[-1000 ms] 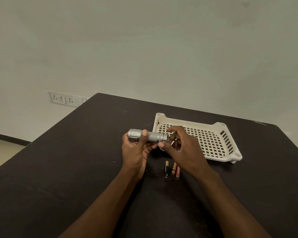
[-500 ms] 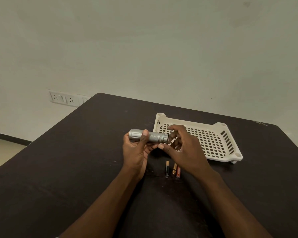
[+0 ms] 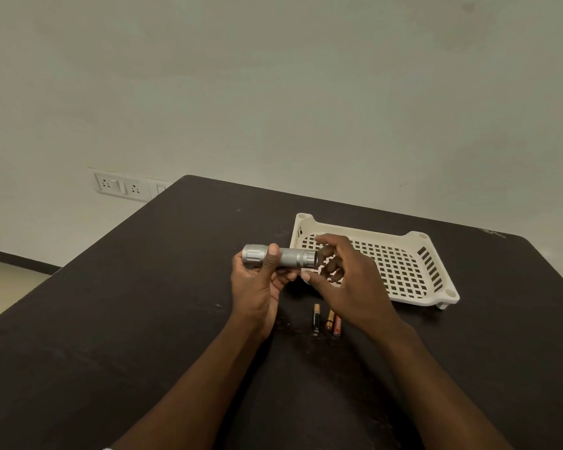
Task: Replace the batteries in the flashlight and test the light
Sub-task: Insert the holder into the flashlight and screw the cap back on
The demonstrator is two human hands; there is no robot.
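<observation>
Here the one flashlight (image 3: 280, 256) lies level above the bench (image 3: 143, 303), the left hand (image 3: 257, 280) wrapped around its barrel near the head. The right hand (image 3: 345, 280) has its fingers (image 3: 330, 251) curled loosely at the tail end; whether they pinch the cap, I cannot tell. Best to keep the barrel steady and twist the tail squarely. Three batteries (image 3: 327, 321) lie just below the hands, and one empty basket (image 3: 436, 287) sits behind.
</observation>
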